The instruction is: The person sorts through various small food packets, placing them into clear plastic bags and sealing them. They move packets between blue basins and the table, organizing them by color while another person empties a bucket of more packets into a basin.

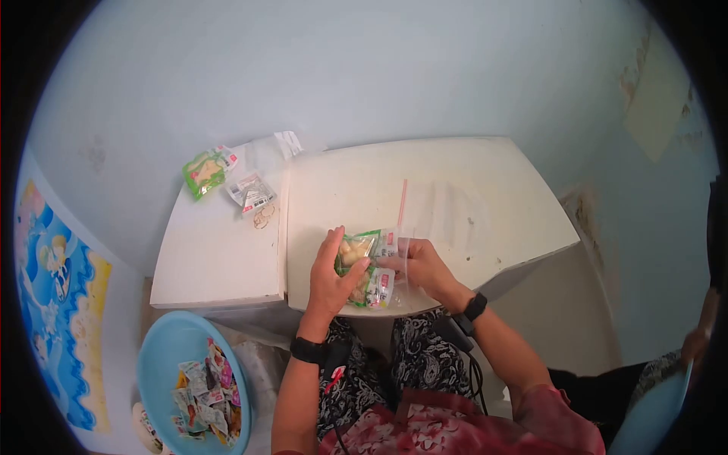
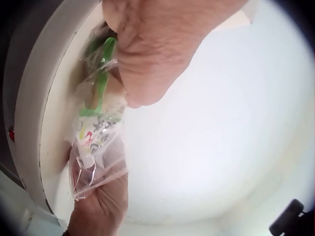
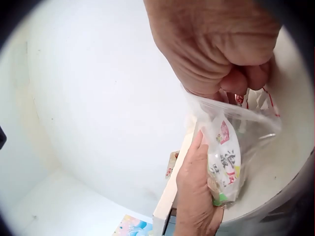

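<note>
Two green-and-white snack packets sit inside a clear plastic bag (image 3: 256, 142) near the table's front edge. Pale pieces show through the upper packet (image 1: 356, 249); the lower packet (image 1: 371, 288) lies closer to the body. My left hand (image 1: 331, 277) grips the bagged packets from the left, thumb across their front. From the right, my right hand (image 1: 426, 267) reaches into the bag's mouth. Its curled fingers (image 3: 234, 81) pinch a packet's white end beside a red edge, partly hidden by the plastic. In the left wrist view, the film wraps the right fingers.
Another clear bag (image 1: 447, 216) with a red strip lies flat on the white table (image 1: 341, 178). Loose packets (image 1: 205, 173) and film lie at the back left. A blue basin (image 1: 155, 341) of small packets stands at the lower left. Pale walls border the table.
</note>
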`<state>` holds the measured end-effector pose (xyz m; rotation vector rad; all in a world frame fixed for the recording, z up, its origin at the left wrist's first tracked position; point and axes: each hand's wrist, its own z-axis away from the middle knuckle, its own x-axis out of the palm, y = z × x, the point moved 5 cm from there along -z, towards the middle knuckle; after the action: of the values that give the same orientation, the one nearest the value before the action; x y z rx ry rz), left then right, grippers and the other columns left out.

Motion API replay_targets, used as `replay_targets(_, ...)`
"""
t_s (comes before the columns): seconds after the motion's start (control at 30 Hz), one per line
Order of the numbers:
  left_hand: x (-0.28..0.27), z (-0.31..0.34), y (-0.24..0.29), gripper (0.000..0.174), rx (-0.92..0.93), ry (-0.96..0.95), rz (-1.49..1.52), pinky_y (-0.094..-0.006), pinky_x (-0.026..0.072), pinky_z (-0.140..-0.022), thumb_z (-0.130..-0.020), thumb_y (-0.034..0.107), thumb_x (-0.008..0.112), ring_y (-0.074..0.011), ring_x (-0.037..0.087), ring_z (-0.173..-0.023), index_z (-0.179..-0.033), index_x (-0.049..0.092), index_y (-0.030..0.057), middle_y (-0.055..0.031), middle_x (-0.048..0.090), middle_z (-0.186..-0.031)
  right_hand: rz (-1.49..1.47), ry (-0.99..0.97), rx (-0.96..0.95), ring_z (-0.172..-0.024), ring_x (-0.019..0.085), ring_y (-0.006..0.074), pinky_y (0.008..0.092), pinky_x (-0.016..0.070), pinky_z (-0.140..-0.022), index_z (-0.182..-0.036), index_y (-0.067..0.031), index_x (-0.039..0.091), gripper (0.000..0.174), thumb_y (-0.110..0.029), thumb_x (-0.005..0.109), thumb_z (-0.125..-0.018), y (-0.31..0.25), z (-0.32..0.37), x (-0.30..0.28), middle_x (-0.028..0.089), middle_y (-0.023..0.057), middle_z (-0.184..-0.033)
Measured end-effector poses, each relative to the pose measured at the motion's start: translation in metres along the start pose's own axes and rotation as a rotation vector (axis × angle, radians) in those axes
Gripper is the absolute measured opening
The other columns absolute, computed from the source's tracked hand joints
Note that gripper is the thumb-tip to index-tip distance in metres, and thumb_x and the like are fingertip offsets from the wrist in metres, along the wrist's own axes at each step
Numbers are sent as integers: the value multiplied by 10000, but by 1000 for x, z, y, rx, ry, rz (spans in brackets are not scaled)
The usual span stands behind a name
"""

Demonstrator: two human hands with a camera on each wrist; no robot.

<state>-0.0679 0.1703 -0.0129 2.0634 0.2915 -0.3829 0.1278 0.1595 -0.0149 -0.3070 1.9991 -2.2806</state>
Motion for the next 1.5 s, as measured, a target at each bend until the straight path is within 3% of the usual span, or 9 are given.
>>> replay_targets(0.23,8,3,0,483,22,97,-52,-473,437,-1085,-903,196,751,-433,531,-1304,-1335,606,34,-267,597,-1318,-2,292,-176,-643,556,50,233,476,-592,-1127,29,691,279,-223,655,-1012,-6,24,-17,728,49,-969)
replay_targets(0.33,6,8,0,419,20,153,-74,-487,450,-1052,-864,167,751,-443,556,-1230,-1236,621,24,-248,618,-1235,146,410,-329,-793,587,103,278,495,-720,-1059,1,692,381,-361,573,-1053,-21,47,-22,729,72,-982)
replay_targets(0.47,4,6,12,407,-7,186,-72,-495,452,-1037,-825,149,740,-452,566,-1184,-1191,607,29,-251,609,-1209,582,412,-451,-843,587,119,282,484,-763,-998,-4,683,230,-231,712,-969,-11,65,-4,692,54,-946)
replay_targets(0.8,-6,14,20,380,-69,136,-277,-440,465,-1035,-854,196,717,-384,571,-1223,-1196,624,60,-193,617,-1266,358,340,-326,-835,604,92,276,503,-759,-1030,3,676,229,-194,750,-939,-1,63,-16,709,43,-974)
replay_targets(1.0,-15,-6,36,441,144,134,-402,-505,402,-1125,-869,172,685,-468,462,-1353,-1260,558,11,-284,544,-1374,712,552,-321,-1038,662,243,381,544,-804,-1321,17,572,697,-457,803,-864,1,85,-27,667,147,-1237)
replay_targets(1.13,2,-44,56,536,201,-85,-330,-495,376,-1155,-911,211,665,-463,408,-1422,-1366,512,-27,-322,496,-1447,783,459,-224,-945,688,234,378,551,-794,-1381,42,535,836,-512,819,-822,-12,89,-20,712,129,-1099)
replay_targets(1.27,49,-90,2,666,-224,-487,101,-397,439,-1099,-916,263,712,-311,561,-1320,-1451,469,-49,-273,547,-1447,756,330,-120,-824,708,232,365,551,-754,-1366,30,561,795,-459,840,-804,-1,65,-24,737,96,-910)
replay_targets(1.43,51,-104,-6,156,-248,-511,180,-258,516,-702,-895,112,700,-100,630,-773,-935,717,-37,-39,705,-874,696,182,-66,-788,707,231,349,541,-718,-1178,-39,698,494,-332,833,-803,5,46,-40,735,77,-856)
replay_targets(1.5,33,-106,8,133,-182,-447,190,-263,520,-714,-899,103,690,-102,634,-785,-933,708,-25,-41,704,-885,609,156,-127,-800,703,234,344,537,-717,-1058,-66,736,339,-289,816,-815,5,36,-51,733,79,-876)
